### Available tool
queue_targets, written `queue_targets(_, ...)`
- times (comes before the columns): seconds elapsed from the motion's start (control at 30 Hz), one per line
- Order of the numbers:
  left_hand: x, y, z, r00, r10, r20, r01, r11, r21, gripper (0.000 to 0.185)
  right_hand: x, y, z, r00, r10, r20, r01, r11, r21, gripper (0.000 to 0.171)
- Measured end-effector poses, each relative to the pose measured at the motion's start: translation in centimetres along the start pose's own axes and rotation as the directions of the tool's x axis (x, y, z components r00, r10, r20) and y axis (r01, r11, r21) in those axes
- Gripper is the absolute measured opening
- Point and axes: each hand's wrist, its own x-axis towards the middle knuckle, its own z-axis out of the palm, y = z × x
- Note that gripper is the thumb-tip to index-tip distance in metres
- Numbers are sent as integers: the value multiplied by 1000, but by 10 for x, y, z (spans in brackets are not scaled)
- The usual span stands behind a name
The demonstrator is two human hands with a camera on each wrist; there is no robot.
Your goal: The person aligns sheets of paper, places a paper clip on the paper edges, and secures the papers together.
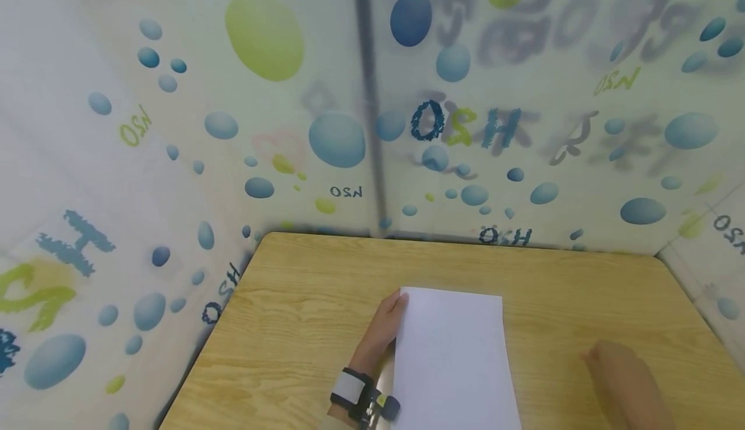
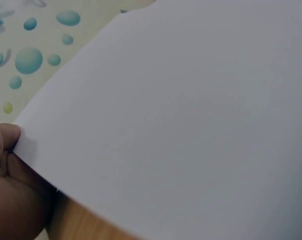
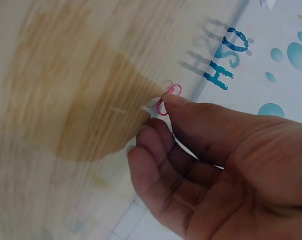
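Observation:
White paper [image 1: 453, 359] is held up above the wooden table. Near its upper left corner, my left hand [image 1: 387, 324] pinches the edge, thumb on the near face and fingers behind. The left wrist view is mostly filled by the paper's blank face, with the thumb [image 2: 10, 134] at its corner. Off to the right of the paper, my right hand [image 1: 623, 372] is over the table, blurred in the head view. In the right wrist view its thumb and index finger pinch a small pink wire paper clip [image 3: 176, 90], whose loops stick out past the fingertips.
The light wooden table [image 1: 291, 301] runs back to a pale wall [image 1: 279, 178] printed with blue and green bubbles and letters. Walls also stand close along the left and right. A black strap with a small device [image 1: 351, 388] is on the left wrist.

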Motion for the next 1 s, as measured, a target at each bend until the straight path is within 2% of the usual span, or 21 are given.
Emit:
queue_targets(0.13, 1, 0, 0, 1000, 2, -2, -2, 1000, -2, 42, 3, -3, 2, 1000, 3, 4, -3, 999, 41, 24)
queue_targets(0.23, 1, 1, 0, 1000, 18, -2, -18, 1000, 6, 40, 6, -4, 4, 1000, -21, -9, 21, 999, 36, 22)
queue_targets(0.4, 2, 1, 1, 1000, 25, 6, -25, 1000, 3, 38, 11, -9, 6, 994, -77, -75, 80, 996, 27, 20)
queue_targets(0.5, 2, 1, 1, 999, 32, 12, -32, 999, 7, 39, 14, -17, 7, 986, -109, -129, 116, 992, 42, 13)
queue_targets(0.57, 2, 0, 1, 999, 36, 13, -36, 999, 14, 39, 16, -24, 9, 969, -157, -192, 168, 985, 46, 10)
queue_targets(0.7, 1, 1, 1, 1000, 29, 7, -29, 999, 24, 39, 23, -45, 11, 928, -264, -262, 284, 958, 43, 27)
queue_targets(0.77, 0, 2, 1, 1000, 23, 2, -23, 999, 30, 39, 28, -59, 11, 914, -301, -272, 327, 943, 55, 30)
queue_targets(0.9, -2, 3, 0, 1000, 20, -3, -20, 999, 37, 39, 35, -92, 13, 879, -357, -316, 403, 911, 92, 20)
queue_targets(1.0, -2, 3, 0, 1000, 21, -4, -20, 999, 35, 39, 41, -115, 16, 872, -364, -327, 430, 889, 158, 14)
